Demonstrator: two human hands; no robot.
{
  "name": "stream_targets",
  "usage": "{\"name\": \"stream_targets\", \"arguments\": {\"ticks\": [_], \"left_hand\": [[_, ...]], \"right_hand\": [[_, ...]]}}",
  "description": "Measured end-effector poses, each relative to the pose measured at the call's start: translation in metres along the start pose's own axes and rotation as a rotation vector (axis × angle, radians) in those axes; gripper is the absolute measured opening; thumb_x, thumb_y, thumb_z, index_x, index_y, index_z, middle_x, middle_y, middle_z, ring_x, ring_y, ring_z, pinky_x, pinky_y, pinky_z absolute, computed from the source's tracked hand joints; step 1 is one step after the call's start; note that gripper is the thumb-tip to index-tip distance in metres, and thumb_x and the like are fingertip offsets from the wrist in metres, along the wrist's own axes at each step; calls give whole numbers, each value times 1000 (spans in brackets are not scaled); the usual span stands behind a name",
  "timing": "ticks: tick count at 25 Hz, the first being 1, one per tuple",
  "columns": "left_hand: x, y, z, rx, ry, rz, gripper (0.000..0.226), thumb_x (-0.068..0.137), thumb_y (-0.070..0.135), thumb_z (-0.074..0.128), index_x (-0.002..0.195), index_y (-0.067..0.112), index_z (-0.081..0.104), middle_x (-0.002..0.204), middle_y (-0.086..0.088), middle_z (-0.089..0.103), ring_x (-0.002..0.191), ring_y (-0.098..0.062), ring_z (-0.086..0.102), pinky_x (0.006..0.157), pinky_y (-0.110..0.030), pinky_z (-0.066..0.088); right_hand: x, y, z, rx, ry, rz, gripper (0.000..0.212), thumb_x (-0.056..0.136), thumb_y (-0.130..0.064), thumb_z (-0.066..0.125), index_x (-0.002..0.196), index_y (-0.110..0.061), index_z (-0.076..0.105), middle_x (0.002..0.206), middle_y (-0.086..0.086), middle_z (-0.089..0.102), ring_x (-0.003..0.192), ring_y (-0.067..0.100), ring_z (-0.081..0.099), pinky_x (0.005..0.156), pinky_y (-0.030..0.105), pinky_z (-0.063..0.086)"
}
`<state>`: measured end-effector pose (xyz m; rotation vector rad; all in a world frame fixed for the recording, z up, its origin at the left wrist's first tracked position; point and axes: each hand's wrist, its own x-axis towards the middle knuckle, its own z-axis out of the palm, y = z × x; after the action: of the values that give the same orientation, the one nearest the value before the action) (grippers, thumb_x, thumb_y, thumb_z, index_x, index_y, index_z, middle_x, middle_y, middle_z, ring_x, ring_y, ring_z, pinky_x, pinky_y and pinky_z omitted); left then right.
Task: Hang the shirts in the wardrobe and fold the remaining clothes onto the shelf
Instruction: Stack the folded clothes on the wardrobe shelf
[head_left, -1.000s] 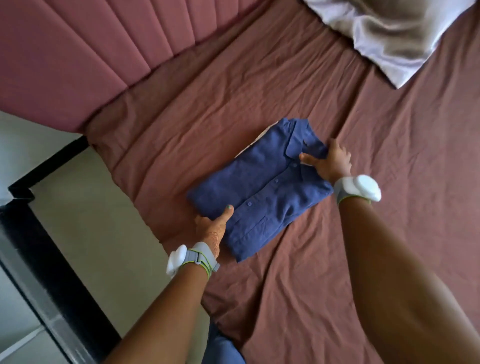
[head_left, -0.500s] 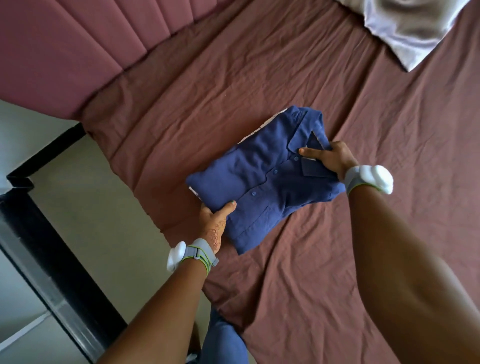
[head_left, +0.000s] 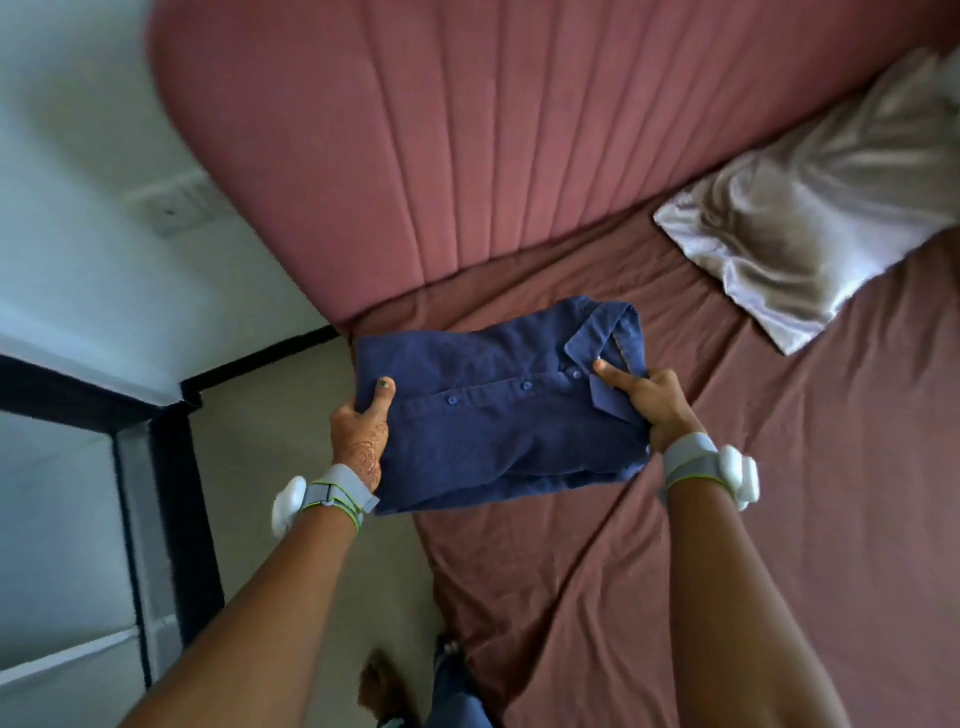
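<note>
I am holding the folded blue shirt (head_left: 498, 405) flat above the bed's corner. My left hand (head_left: 361, 431) is pinching its nine o'clock edge, my right hand (head_left: 652, 405) its collar end at three o'clock. The pillow (head_left: 810, 218) is lying at two o'clock on the brown bedsheet (head_left: 779, 519).

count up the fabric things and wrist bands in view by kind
folded blue shirt: 1
pillow: 1
bed sheet: 1
wrist bands: 2
total: 5
</note>
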<state>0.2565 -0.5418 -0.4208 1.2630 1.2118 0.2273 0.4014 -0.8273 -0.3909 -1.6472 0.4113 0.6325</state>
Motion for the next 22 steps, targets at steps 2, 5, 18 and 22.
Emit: {"name": "stream_targets", "arguments": {"ticks": [2,5,18,22], "left_hand": [[-10,33,-44,-65,18,29,26,82,39,73,78,14,67,82,-7,69,81,-28,67,76,-42,57],[-31,89,-127,-137,87,116,22,84,35,72,80,14,67,82,-2,68,75,-22,64,68,-32,54],[-154,231,-562,-363,730,403,41,87,42,66,102,4,65,97,-8,63,84,-24,60,72,-29,46],[-193,249,-654,-424,900,464,49,87,40,67,113,-1,62,101,-8,61,88,-22,58,74,-28,44]], "right_hand": [[-25,-24,38,37,-78,-38,37,71,-25,85,89,5,72,91,17,74,83,28,72,77,40,60],[-63,-66,112,47,-219,-97,26,76,-19,81,86,2,72,85,12,74,76,23,71,69,33,60],[-313,-189,519,-135,-1023,-336,57,60,-32,89,104,-1,72,103,15,73,96,29,70,88,43,56],[-389,-199,613,-155,-1175,-392,58,56,-34,91,101,-3,73,99,13,74,94,28,71,87,40,56]]}}
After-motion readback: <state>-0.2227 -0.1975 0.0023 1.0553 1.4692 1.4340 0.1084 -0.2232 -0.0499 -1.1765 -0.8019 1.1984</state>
